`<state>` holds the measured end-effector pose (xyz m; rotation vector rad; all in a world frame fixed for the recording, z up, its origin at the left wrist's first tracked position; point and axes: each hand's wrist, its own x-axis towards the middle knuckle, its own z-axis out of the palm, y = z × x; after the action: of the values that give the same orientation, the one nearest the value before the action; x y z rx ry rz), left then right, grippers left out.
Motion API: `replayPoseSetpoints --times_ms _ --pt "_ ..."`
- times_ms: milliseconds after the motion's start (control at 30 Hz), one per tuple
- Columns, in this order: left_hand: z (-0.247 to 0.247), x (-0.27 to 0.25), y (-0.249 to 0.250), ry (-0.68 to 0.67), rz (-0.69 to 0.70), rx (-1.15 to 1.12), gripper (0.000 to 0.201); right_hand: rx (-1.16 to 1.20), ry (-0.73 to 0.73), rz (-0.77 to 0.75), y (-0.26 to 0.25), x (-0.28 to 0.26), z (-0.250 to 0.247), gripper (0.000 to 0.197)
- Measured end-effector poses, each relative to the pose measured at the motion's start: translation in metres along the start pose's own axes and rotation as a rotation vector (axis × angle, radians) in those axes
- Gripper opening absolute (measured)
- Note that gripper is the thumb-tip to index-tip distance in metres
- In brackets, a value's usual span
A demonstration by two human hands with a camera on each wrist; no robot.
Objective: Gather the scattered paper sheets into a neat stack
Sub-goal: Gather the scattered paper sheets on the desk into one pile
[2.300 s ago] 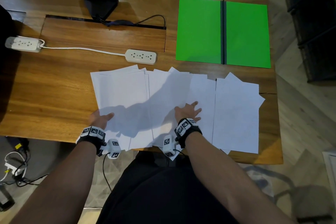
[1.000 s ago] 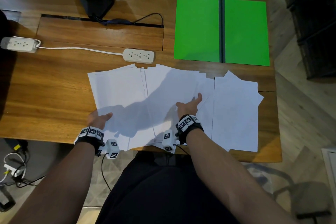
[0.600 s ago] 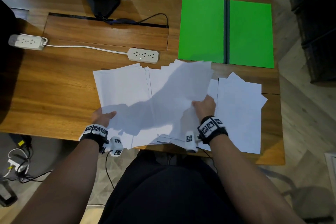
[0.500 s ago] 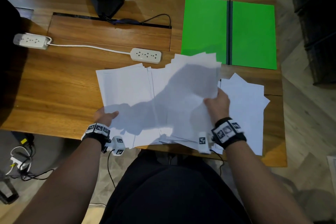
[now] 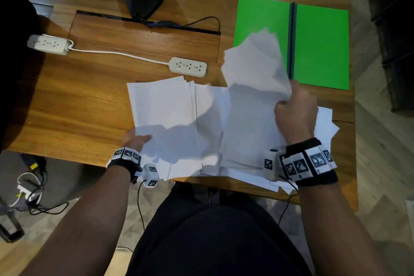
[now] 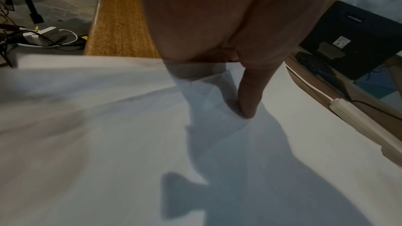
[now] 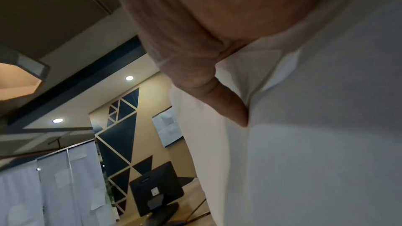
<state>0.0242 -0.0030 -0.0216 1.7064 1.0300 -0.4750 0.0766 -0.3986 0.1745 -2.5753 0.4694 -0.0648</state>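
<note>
White paper sheets (image 5: 161, 107) lie overlapped across the near part of the wooden desk (image 5: 78, 101), some hanging over its front edge. My left hand (image 5: 136, 140) pinches the near left corner of the left pile. The thumb (image 6: 250, 95) lies on top of the paper (image 6: 108, 126) and the fingers are hidden beneath. My right hand (image 5: 293, 114) grips a bunch of sheets (image 5: 255, 67) by their right side and holds them raised and tilted above the middle pile. Its thumb (image 7: 230, 107) presses into that paper (image 7: 315, 126). More sheets (image 5: 324, 119) lie under the right hand.
An open green folder (image 5: 320, 45) lies at the back right, partly behind the raised sheets. A white power strip (image 5: 188, 67) sits just beyond the papers, with another power strip (image 5: 48, 43) at the far left. A black monitor stand (image 5: 143, 0) stands at the back.
My right hand went from lying flat on the middle sheets to gripping a bunch of them, and has lifted it up and to the right. The left hand has stayed at the left pile's corner.
</note>
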Motion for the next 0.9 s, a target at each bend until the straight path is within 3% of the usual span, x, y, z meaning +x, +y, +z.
replayPoseSetpoints --times_ms 200,333,400,500,600,667,700,800,900 --pt "-0.003 0.001 -0.004 -0.009 -0.032 -0.033 0.036 -0.002 0.039 -0.089 -0.002 -0.007 -0.013 0.037" --pt "0.002 -0.015 0.01 0.014 0.005 -0.09 0.036 0.224 -0.117 -0.029 -0.017 -0.008 0.005 0.038" --pt "-0.001 -0.019 0.018 0.07 -0.025 -0.069 0.058 0.4 -0.281 0.117 -0.02 -0.006 0.037 0.045" --pt "-0.01 -0.016 0.017 0.047 -0.191 -0.173 0.113 0.538 -0.452 0.271 -0.024 -0.008 0.099 0.046" --pt "-0.017 0.002 0.004 -0.003 -0.238 -0.349 0.127 0.556 -0.554 0.349 -0.034 -0.019 0.153 0.051" --pt "-0.015 -0.002 0.008 -0.035 -0.234 -0.235 0.118 0.453 -0.644 0.343 -0.038 -0.032 0.184 0.058" --pt "-0.013 -0.005 0.013 -0.055 -0.193 -0.118 0.102 0.367 -0.665 0.321 -0.037 -0.038 0.198 0.06" --pt "0.0 -0.005 0.013 -0.026 -0.058 0.032 0.048 0.124 -0.501 0.377 -0.024 -0.038 0.215 0.051" --pt "0.008 0.002 0.008 0.029 -0.076 0.045 0.052 0.187 -0.376 0.647 -0.012 -0.031 0.214 0.055"
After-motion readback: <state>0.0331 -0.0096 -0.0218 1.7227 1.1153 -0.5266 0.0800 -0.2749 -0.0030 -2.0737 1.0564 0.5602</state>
